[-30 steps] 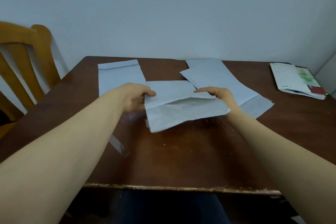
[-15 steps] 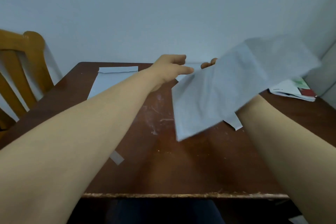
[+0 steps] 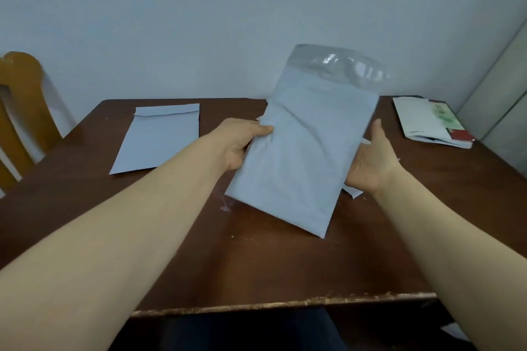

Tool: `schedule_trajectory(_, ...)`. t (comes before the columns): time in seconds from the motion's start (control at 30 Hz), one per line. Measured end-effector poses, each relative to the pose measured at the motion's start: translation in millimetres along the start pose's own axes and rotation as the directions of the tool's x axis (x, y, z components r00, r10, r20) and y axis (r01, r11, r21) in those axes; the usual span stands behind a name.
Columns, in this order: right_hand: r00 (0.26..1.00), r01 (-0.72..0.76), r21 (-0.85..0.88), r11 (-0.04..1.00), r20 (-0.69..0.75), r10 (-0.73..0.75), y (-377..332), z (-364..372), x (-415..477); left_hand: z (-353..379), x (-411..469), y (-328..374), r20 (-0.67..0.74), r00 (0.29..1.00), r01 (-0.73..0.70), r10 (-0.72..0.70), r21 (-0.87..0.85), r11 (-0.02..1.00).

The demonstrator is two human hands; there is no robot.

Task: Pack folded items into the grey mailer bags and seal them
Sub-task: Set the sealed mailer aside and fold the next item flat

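Observation:
I hold a grey mailer bag (image 3: 302, 148) upright above the brown table (image 3: 256, 259), its shiny adhesive flap (image 3: 339, 65) standing open at the top. The bag looks slightly bulged, and its contents are hidden. My left hand (image 3: 242, 142) grips its left edge, thumb on the front. My right hand (image 3: 370, 162) cups its right edge with the fingers behind the bag and the thumb up. A second flat grey mailer (image 3: 159, 137) lies on the table at the back left. More grey sheets (image 3: 353, 191) peek out behind the held bag.
A stack of papers or booklets (image 3: 430, 122) lies at the table's back right corner. A wooden chair (image 3: 20, 111) stands at the left. The wall runs close behind the table. My lap shows below the chipped front edge (image 3: 271, 303).
The mailer went from lying on the table, through a swing to the right, to standing upright between both hands. My left hand, briefly free, grips it again.

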State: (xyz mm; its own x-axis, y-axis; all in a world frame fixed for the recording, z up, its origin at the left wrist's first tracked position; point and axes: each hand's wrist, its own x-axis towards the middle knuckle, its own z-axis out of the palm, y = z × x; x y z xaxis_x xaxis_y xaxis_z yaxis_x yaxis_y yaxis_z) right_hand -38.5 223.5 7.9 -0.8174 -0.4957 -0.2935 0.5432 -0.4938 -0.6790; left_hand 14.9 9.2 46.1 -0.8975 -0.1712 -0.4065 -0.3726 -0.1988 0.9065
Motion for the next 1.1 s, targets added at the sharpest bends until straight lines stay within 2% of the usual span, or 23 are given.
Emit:
schedule_trajectory(0.07, 0.999, -0.014, -0.065, 0.998, -0.051, 0.01, 0, -9, -2, -5, 1, -10, -0.032, 0.999, 0.03, -0.03, -0.005, 1.0)
schedule_trajectory(0.17, 0.991, 0.04, -0.424, 0.905, -0.101, -0.092, 6, -9, 0, -9, 3, -23, -0.039, 0.999, 0.042, -0.038, 0.104, 0.994)
schedule_trajectory(0.2, 0.983, 0.041, -0.495, 0.868, -0.134, -0.123, 7, -8, 2, -11, 4, -25, -0.03, 0.999, 0.041, -0.037, 0.131, 0.991)
schedule_trajectory(0.37, 0.98, 0.035, -0.586, 0.81, -0.138, -0.142, 10, -7, 7, -19, 9, -34, -0.072, 0.995, -0.047, 0.067, 0.246, 0.968)
schedule_trajectory(0.5, 0.964, 0.03, -0.767, 0.641, -0.147, -0.22, 12, -9, 13, -25, 15, -39, -0.113, 0.98, -0.109, 0.165, 0.391, 0.914)
schedule_trajectory(0.63, 0.959, 0.038, -0.848, 0.529, -0.117, -0.257, 12, -7, 14, -28, 23, -40, -0.071, 0.978, -0.151, 0.199, 0.423, 0.893)
schedule_trajectory(0.8, 0.953, 0.047, -0.889, 0.456, -0.097, -0.287, 14, -9, 18, -27, 25, -43, 0.025, 0.973, -0.213, 0.229, 0.475, 0.854)
schedule_trajectory(0.9, 0.931, 0.035, -0.955, 0.294, -0.076, -0.358, 16, -13, 20, -29, 26, -48, 0.043, 0.948, -0.282, 0.317, 0.577, 0.766)
schedule_trajectory(0.97, 0.919, 0.021, -0.972, 0.233, -0.072, -0.387, 17, -16, 20, -30, 27, -51, 0.082, 0.922, -0.339, 0.38, 0.648, 0.682)
schedule_trajectory(1.03, 0.922, -0.007, -0.978, 0.208, -0.087, -0.377, 18, -21, 21, -31, 32, -55, 0.111, 0.911, -0.353, 0.398, 0.708, 0.611)
schedule_trajectory(1.1, 0.92, -0.016, -0.969, 0.246, -0.111, -0.376, 20, -25, 21, -34, 33, -59, 0.116, 0.912, -0.338, 0.394, 0.757, 0.559)
